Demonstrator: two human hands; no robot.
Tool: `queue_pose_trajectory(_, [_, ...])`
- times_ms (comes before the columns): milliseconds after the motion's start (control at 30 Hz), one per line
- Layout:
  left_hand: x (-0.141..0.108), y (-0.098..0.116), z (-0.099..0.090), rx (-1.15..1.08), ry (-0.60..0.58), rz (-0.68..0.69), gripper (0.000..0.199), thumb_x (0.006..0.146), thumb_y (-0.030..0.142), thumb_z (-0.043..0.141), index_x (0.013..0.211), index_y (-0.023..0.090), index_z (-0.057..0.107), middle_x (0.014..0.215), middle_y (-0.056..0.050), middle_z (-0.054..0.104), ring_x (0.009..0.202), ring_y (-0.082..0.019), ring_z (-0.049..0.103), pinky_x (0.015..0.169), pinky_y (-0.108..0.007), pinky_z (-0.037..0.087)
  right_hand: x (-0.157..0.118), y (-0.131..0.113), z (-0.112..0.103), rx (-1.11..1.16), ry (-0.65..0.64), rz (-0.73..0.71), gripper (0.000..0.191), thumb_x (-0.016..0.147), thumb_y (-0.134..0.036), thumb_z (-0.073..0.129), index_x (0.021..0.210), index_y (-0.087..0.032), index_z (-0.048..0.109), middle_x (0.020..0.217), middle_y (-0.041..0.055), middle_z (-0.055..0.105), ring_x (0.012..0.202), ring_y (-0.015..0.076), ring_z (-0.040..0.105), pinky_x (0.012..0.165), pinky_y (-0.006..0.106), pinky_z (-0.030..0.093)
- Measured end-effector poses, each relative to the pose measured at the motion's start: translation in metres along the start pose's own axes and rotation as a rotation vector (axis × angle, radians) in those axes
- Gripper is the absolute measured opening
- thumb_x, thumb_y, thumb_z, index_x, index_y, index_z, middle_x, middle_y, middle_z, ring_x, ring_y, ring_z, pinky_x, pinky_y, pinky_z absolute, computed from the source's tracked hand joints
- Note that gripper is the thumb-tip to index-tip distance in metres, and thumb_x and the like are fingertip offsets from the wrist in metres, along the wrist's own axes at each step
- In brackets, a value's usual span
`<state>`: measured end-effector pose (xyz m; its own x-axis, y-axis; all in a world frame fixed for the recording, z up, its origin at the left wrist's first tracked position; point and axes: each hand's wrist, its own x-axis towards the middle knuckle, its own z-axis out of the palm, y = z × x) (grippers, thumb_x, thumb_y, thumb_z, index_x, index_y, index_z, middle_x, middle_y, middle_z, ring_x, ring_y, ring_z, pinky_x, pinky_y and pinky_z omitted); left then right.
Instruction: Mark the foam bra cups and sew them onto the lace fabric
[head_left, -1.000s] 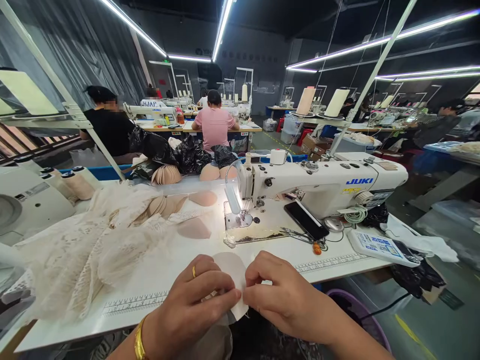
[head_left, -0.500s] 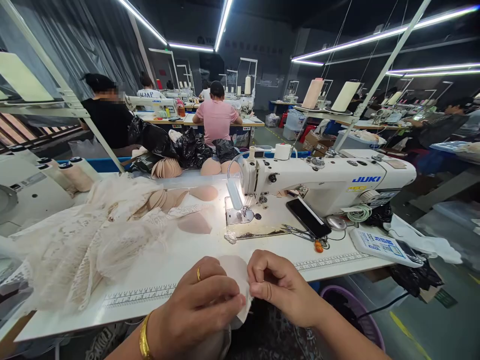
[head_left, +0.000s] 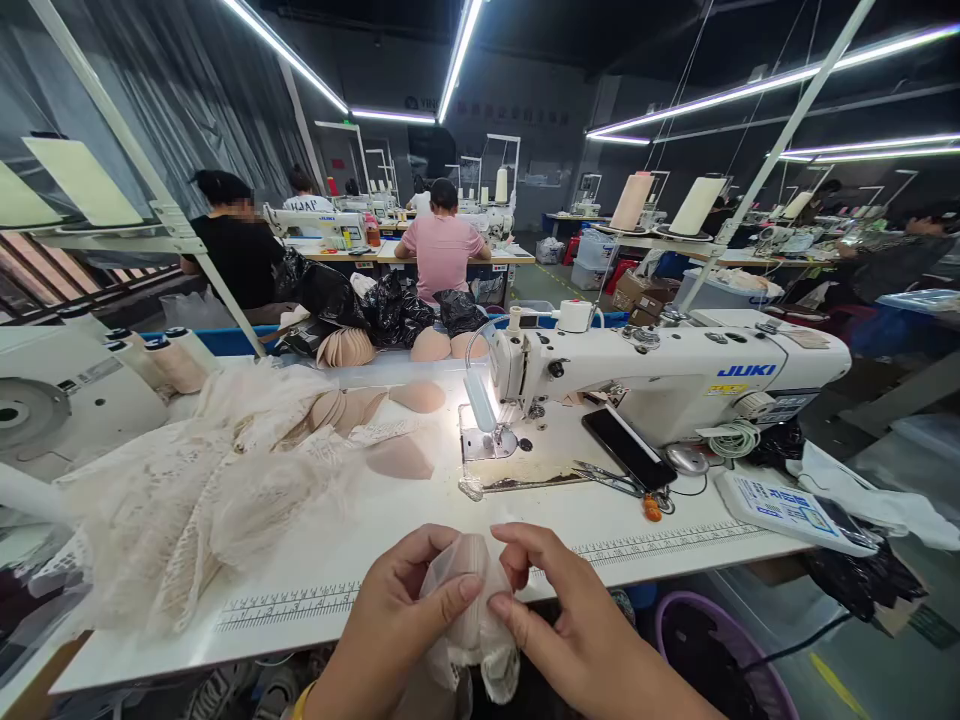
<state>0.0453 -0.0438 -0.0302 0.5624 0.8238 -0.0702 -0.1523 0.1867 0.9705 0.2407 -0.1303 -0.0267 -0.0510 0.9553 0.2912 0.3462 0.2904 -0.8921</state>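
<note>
Just over the table's front edge, my left hand (head_left: 401,615) grips a bra cup covered in sheer off-white mesh (head_left: 471,622), its thumb pressed on the near face. On the other side my right hand (head_left: 566,615) has its thumb against the mesh's right edge, with the index finger curled above it. A lace trim hangs at the bottom of the piece. Beyond the hands, loose beige bra cups (head_left: 403,457) lie on the table near the needle plate (head_left: 487,443) of the white sewing machine (head_left: 645,365).
Cream lace fabric (head_left: 187,490) is heaped on the left. A phone (head_left: 628,447), scissors (head_left: 611,478) and a white box (head_left: 795,512) lie to the right. A purple basket (head_left: 720,605) stands below the table. Co-workers sit at machines farther back.
The held piece has been turned, so its mesh-covered face and lace trim now show. My left hand has rolled over, bringing its thumb to the front. The view has shifted slightly.
</note>
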Motion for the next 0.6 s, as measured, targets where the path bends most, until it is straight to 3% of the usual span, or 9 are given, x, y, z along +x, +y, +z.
queue_pose_trajectory(67, [0.0,-0.004,0.008,-0.208,-0.035,-0.203,0.038,0.075,0.047,0.091,0.087,0.017,0.072,0.073,-0.001,0.066,0.063,-0.013,0.058,0.059,-0.022,0.049,0.006,0.007,0.007,0.149,0.016,0.106,0.031,0.104,-0.033,0.059,0.135,-0.031,0.055,0.095,0.0011,0.062,0.085,0.0185,0.062,0.076,0.03,0.052])
queue_pose_trajectory(167, [-0.003,-0.001,0.018,-0.333,-0.019,-0.318,0.047,0.067,0.05,0.095,0.088,0.013,0.076,0.072,-0.005,0.068,0.066,-0.017,0.061,0.063,-0.026,0.052,0.018,0.024,0.006,0.237,0.057,0.218,0.025,0.104,-0.041,0.056,0.122,-0.024,0.058,0.087,-0.0005,0.06,0.076,0.017,0.06,0.07,0.03,0.049])
queue_pose_trajectory(300, [-0.006,0.0,0.018,-0.363,0.022,-0.338,0.049,0.068,0.048,0.096,0.096,0.012,0.078,0.074,-0.007,0.07,0.065,-0.017,0.061,0.063,-0.028,0.053,0.016,0.027,-0.002,0.047,0.204,0.184,0.023,0.103,-0.042,0.056,0.117,-0.023,0.059,0.096,0.0037,0.064,0.086,0.0208,0.062,0.079,0.035,0.051])
queue_pose_trajectory(433, [-0.003,-0.006,0.015,-0.363,-0.014,-0.298,0.041,0.071,0.045,0.094,0.091,0.012,0.078,0.077,-0.007,0.071,0.064,-0.016,0.061,0.061,-0.025,0.051,0.005,0.013,0.0,-0.102,0.052,-0.052,0.042,0.095,-0.033,0.071,0.135,-0.03,0.056,0.12,0.0068,0.064,0.1,0.0234,0.062,0.089,0.037,0.053])
queue_pose_trajectory(500, [-0.004,-0.006,0.016,-0.376,-0.02,-0.305,0.042,0.07,0.046,0.094,0.091,0.013,0.079,0.078,-0.007,0.071,0.065,-0.016,0.061,0.064,-0.027,0.052,0.006,0.017,0.0,-0.102,0.029,-0.021,0.033,0.1,-0.029,0.063,0.132,-0.029,0.058,0.105,0.0047,0.067,0.092,0.0217,0.064,0.083,0.035,0.055])
queue_pose_trajectory(600, [-0.006,0.0,0.018,-0.382,0.016,-0.354,0.044,0.07,0.047,0.094,0.095,0.013,0.08,0.075,-0.007,0.071,0.065,-0.018,0.063,0.067,-0.029,0.054,0.014,0.028,-0.006,-0.08,0.193,0.155,0.017,0.106,-0.03,0.049,0.118,-0.024,0.06,0.087,0.0016,0.063,0.078,0.0195,0.065,0.069,0.031,0.053])
